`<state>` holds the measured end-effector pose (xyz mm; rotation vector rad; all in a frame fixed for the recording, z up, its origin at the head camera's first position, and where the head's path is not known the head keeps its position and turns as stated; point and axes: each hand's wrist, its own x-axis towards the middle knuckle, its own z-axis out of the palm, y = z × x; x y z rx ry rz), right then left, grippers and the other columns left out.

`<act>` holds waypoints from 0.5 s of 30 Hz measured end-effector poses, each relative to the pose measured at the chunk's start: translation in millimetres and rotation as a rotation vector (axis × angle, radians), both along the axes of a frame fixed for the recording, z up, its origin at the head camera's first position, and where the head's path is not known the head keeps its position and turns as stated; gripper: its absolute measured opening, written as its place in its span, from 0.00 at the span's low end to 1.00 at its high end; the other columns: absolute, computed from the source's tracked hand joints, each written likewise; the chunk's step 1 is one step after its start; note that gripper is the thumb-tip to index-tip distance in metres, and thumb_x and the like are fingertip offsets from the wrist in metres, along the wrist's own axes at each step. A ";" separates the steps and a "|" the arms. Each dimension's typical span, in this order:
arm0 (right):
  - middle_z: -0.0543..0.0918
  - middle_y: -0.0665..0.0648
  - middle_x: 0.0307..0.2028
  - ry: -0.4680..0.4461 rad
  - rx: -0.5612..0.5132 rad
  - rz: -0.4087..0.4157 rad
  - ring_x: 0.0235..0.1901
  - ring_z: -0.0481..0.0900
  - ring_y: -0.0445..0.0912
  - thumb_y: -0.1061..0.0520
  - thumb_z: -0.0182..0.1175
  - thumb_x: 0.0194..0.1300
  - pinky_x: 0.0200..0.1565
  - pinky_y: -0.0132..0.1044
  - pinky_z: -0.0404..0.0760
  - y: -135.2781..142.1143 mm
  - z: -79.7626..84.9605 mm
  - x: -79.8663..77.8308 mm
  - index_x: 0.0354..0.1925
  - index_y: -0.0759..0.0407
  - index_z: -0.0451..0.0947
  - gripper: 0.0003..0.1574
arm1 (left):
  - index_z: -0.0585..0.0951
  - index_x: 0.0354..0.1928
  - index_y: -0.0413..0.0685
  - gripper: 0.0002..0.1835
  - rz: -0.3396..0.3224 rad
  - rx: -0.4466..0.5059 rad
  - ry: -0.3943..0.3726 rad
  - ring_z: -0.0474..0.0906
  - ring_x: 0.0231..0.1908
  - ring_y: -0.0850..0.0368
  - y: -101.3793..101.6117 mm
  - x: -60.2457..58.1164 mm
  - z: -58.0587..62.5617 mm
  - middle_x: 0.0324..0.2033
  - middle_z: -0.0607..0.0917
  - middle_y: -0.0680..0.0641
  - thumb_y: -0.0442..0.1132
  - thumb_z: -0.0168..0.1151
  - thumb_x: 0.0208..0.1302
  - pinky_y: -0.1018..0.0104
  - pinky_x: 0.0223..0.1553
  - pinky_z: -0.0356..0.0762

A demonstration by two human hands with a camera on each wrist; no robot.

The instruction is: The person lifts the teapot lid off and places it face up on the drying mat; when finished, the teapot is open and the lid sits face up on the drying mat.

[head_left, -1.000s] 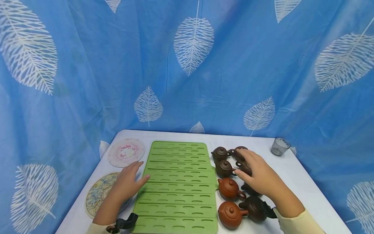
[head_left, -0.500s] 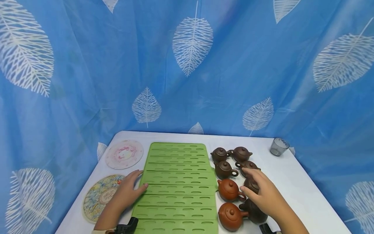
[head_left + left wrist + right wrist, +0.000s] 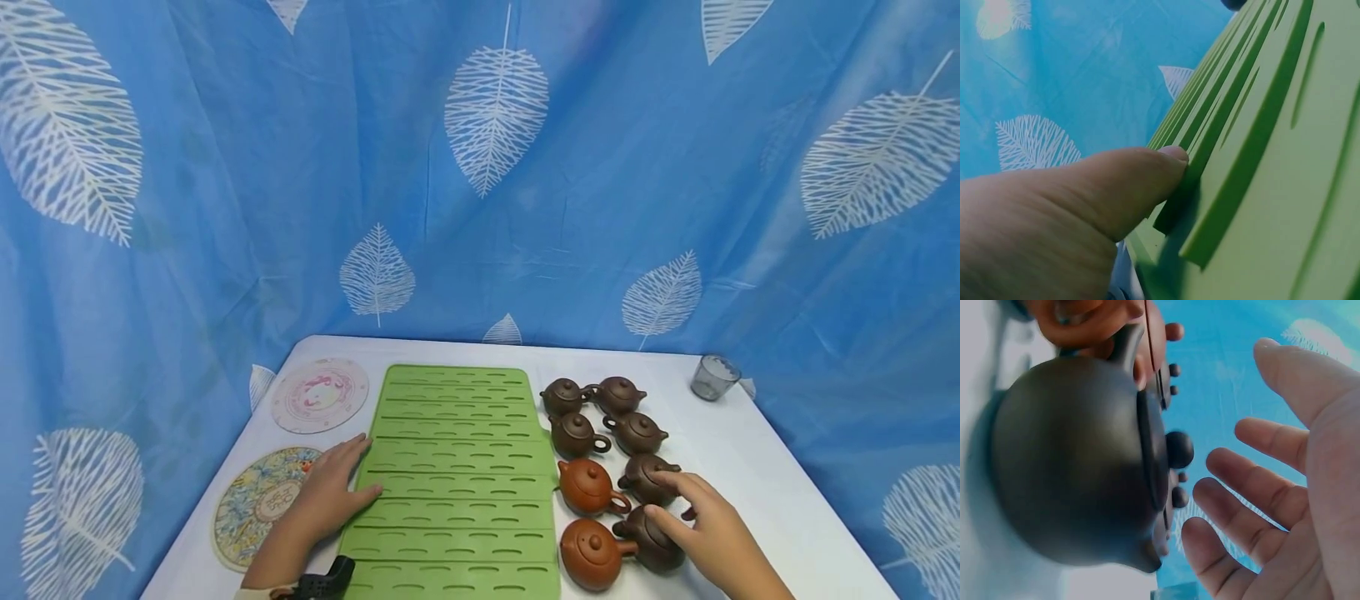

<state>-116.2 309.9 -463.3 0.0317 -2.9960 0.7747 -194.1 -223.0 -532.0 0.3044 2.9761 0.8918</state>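
Note:
A green stepped board (image 3: 457, 458) with rows of short slots fills the middle of the table. My left hand (image 3: 326, 496) rests along its left edge with fingers extended; in the left wrist view the thumb (image 3: 1141, 178) touches the ridged side. My right hand (image 3: 712, 529) is over the nearest dark brown teapot (image 3: 654, 546), fingers spread and holding nothing. In the right wrist view that teapot (image 3: 1072, 462) stands apart from the fingers, its knobbed lid showing. Another dark teapot (image 3: 645, 479) sits just behind it, partly covered by fingertips in the head view.
Two reddish teapots (image 3: 585, 487) stand between board and dark ones. Several more dark teapots (image 3: 573, 435) are farther back. A glass (image 3: 714, 379) is at the back right. A pink round plate (image 3: 318, 396) and a colourful round plate (image 3: 255, 508) lie left.
My right hand has drawn back toward me, from above the farther dark teapots to the nearest one. My left hand has shifted slightly nearer and stays at the board's edge.

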 end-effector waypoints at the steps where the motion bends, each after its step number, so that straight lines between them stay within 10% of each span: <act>1: 0.82 0.59 0.60 -0.031 -0.004 -0.009 0.56 0.81 0.52 0.38 0.71 0.67 0.41 0.37 0.84 1.9 -0.8 0.3 0.65 0.55 0.79 0.37 | 0.68 0.78 0.44 0.46 -0.004 -0.006 -0.002 0.59 0.75 0.27 0.0 -0.1 0.6 0.77 0.67 0.37 0.57 0.73 0.64 0.23 0.71 0.56; 7: 0.82 0.60 0.62 -0.161 -0.040 -0.033 0.57 0.82 0.56 0.33 0.71 0.64 0.47 0.47 0.87 11.1 -10.1 7.6 0.64 0.56 0.80 0.41 | 0.70 0.77 0.46 0.49 -0.028 -0.010 -0.049 0.56 0.76 0.26 -1.2 0.6 2.9 0.79 0.66 0.41 0.61 0.76 0.60 0.19 0.69 0.54; 15: 0.85 0.52 0.55 -0.086 0.020 -0.015 0.54 0.83 0.53 0.41 0.74 0.65 0.48 0.43 0.87 20.7 -16.2 22.0 0.58 0.52 0.84 0.28 | 0.73 0.75 0.49 0.49 -0.053 -0.046 -0.056 0.55 0.77 0.27 -2.6 1.6 1.8 0.80 0.64 0.42 0.61 0.79 0.55 0.19 0.69 0.54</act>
